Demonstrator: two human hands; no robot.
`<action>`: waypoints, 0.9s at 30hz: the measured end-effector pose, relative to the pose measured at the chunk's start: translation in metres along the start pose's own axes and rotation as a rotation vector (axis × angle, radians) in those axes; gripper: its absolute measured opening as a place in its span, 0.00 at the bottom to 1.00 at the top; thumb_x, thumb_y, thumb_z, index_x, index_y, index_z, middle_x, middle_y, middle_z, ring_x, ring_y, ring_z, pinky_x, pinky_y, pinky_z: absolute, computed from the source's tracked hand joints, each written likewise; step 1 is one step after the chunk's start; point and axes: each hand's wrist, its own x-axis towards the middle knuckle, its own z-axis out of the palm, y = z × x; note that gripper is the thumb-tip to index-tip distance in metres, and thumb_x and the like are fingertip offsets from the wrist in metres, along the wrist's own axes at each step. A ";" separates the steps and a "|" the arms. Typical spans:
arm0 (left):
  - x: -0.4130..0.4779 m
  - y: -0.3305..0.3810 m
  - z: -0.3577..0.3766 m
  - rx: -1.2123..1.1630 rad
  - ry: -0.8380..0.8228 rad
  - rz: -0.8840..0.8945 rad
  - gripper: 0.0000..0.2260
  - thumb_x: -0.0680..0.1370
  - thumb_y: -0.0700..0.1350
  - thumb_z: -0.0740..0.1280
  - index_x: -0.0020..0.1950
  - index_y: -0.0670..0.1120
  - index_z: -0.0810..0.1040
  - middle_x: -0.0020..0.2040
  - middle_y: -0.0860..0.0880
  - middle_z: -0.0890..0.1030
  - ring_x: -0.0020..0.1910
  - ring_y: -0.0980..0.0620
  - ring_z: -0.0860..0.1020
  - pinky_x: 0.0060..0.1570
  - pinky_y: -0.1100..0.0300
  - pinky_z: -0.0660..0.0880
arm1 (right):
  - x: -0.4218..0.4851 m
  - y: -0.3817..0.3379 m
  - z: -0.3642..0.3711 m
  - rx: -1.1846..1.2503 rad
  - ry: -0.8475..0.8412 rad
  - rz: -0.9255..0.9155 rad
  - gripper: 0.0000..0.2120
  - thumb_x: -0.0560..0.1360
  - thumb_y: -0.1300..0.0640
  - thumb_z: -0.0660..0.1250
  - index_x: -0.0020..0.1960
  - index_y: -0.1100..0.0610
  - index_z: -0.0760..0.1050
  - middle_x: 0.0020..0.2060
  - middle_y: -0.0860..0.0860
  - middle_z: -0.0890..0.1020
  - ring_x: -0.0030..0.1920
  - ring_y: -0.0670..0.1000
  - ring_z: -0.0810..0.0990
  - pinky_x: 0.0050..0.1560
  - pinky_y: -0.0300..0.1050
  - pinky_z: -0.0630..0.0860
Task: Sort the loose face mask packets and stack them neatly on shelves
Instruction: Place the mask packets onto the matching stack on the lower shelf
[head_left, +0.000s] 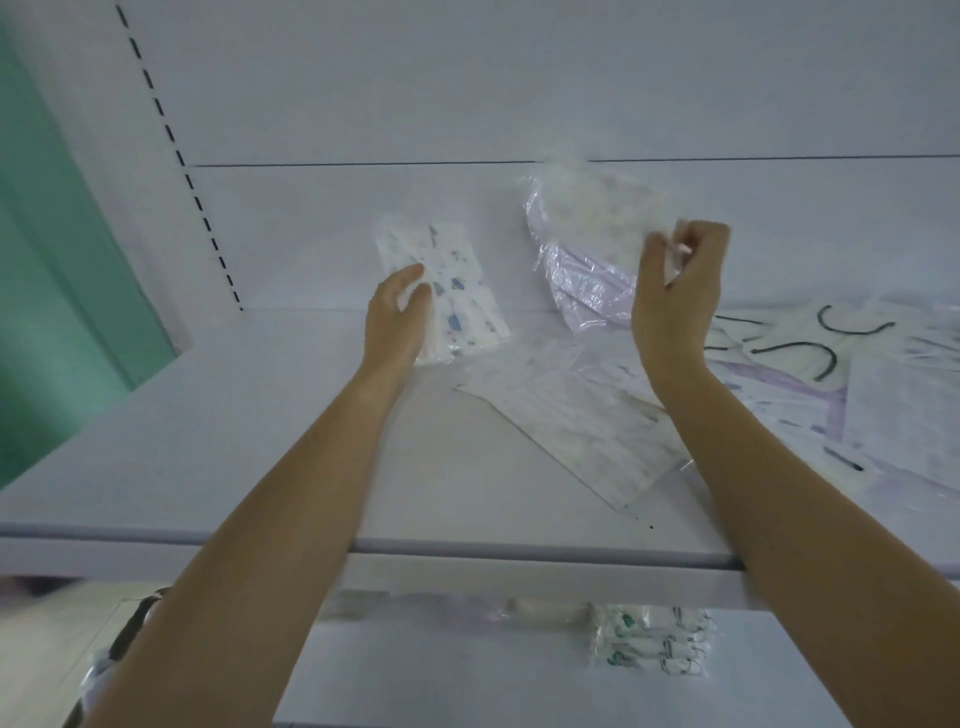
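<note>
Gripping printed packet (460, 299) in left hand (396, 317), pinching clear packet (587, 223) by its edge in right hand (675, 296); may slip on slick film, dropping onto near pile (587, 431).

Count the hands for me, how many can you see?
2. The left hand holds a patterned packet at the back of the shelf. The right hand pinches a clear packet lifted above the loose pile. No others show.
</note>
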 end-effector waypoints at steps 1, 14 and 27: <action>-0.001 0.004 0.003 -0.049 -0.052 -0.042 0.09 0.80 0.46 0.61 0.58 0.50 0.77 0.61 0.51 0.76 0.61 0.54 0.74 0.65 0.58 0.67 | -0.002 -0.003 0.001 0.015 -0.064 -0.071 0.07 0.77 0.59 0.59 0.47 0.47 0.64 0.49 0.35 0.72 0.46 0.29 0.71 0.46 0.22 0.66; 0.005 -0.011 -0.004 0.087 0.034 0.116 0.27 0.74 0.31 0.54 0.70 0.51 0.68 0.68 0.55 0.67 0.65 0.64 0.62 0.64 0.69 0.58 | -0.017 0.024 0.011 -0.758 -1.223 0.086 0.36 0.68 0.38 0.70 0.71 0.49 0.64 0.70 0.48 0.65 0.71 0.51 0.60 0.71 0.51 0.59; 0.003 -0.003 0.004 0.025 -0.173 0.009 0.16 0.78 0.37 0.60 0.64 0.49 0.76 0.67 0.51 0.72 0.65 0.57 0.70 0.60 0.67 0.67 | 0.000 -0.006 0.006 -0.075 0.004 -0.074 0.05 0.77 0.55 0.62 0.45 0.51 0.65 0.39 0.41 0.70 0.44 0.48 0.71 0.42 0.27 0.66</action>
